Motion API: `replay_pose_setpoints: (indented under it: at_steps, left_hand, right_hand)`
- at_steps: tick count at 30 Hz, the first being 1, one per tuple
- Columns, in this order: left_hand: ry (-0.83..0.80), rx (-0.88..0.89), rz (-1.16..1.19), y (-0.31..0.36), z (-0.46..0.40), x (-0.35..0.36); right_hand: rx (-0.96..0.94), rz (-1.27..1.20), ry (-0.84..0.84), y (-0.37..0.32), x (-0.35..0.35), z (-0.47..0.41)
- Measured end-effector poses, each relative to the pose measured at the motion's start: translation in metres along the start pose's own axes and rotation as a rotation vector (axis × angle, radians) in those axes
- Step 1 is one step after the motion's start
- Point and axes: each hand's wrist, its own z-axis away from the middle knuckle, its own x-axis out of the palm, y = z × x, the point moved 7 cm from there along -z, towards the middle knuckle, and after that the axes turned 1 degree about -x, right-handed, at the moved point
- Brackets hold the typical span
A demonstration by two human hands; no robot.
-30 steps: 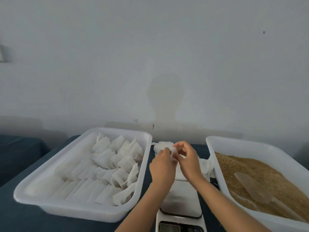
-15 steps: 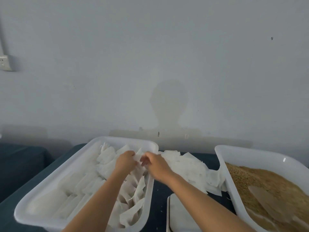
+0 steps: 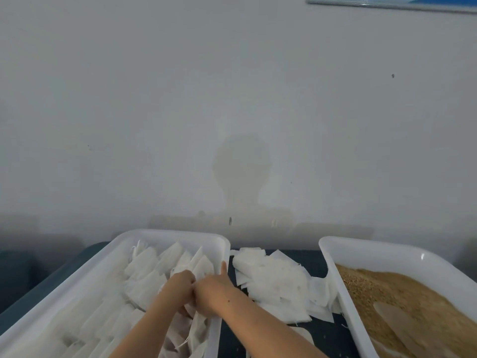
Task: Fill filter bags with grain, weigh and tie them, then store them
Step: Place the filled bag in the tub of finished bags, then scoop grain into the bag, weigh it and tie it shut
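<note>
My left hand (image 3: 178, 285) and my right hand (image 3: 213, 289) are knuckle to knuckle inside the white left tray (image 3: 175, 235), close to its right wall. Their fingers curl down onto a filter bag that lies mostly hidden beneath them, among several filled white filter bags (image 3: 144, 280) lined up in the tray. My right thumb sticks up beside the tray's rim. A heap of flat empty filter bags (image 3: 271, 280) lies on the dark table between the trays. The right tray (image 3: 374, 248) holds brown grain (image 3: 387, 288) with a pale scoop (image 3: 392, 313) lying in it.
A pale corner of the scale (image 3: 303, 334) shows at the bottom between the trays. The dark blue table (image 3: 317, 259) ends at a grey wall just behind the trays. Both trays run off the lower edge of the view.
Both hands moved left from above the scale into the left tray, carrying the bag, and have sunk lower among the filled bags. The camera tilted up, so the scale is nearly out of view.
</note>
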Motion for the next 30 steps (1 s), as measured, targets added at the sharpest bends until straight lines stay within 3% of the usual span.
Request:
replay_pose_setpoints:
  at_steps: [3, 6, 11, 14, 17, 19, 21, 25, 30]
  left_hand:
    - [0.001, 0.003, -0.108, -0.006, -0.006, 0.006]
    - [0.1, 0.077, -0.3, -0.003, -0.012, 0.002]
    - [0.228, 0.112, -0.414, 0.004, -0.003, -0.004]
    - [0.335, 0.163, -0.351, 0.015, 0.007, -0.019]
    - [0.46, 0.249, -0.202, 0.036, 0.025, -0.036]
    - [0.492, 0.309, -0.112, 0.056, 0.033, -0.041]
    - [0.458, 0.367, -0.019, 0.076, 0.039, -0.037]
    - [0.359, 0.437, 0.067, 0.105, 0.046, -0.016]
    - [0.228, 0.528, 0.104, 0.117, 0.048, 0.014]
  right_hand:
    - [0.002, -0.002, -0.036, 0.003, 0.002, -0.001]
    - [-0.012, -0.018, -0.053, 0.004, 0.002, 0.0]
    - [-0.012, -0.117, -0.023, 0.003, -0.003, 0.006]
    - [-0.02, -0.304, 0.145, 0.012, -0.011, 0.02]
    - [-0.002, -0.626, 0.438, 0.043, -0.025, 0.045]
    - [0.107, -0.818, 0.642, 0.079, -0.03, 0.063]
    - [0.234, -0.919, 0.737, 0.115, -0.024, 0.078]
    - [0.515, -0.874, 0.644, 0.173, 0.016, 0.095]
    - [0.752, -0.469, 0.168, 0.204, 0.073, 0.103]
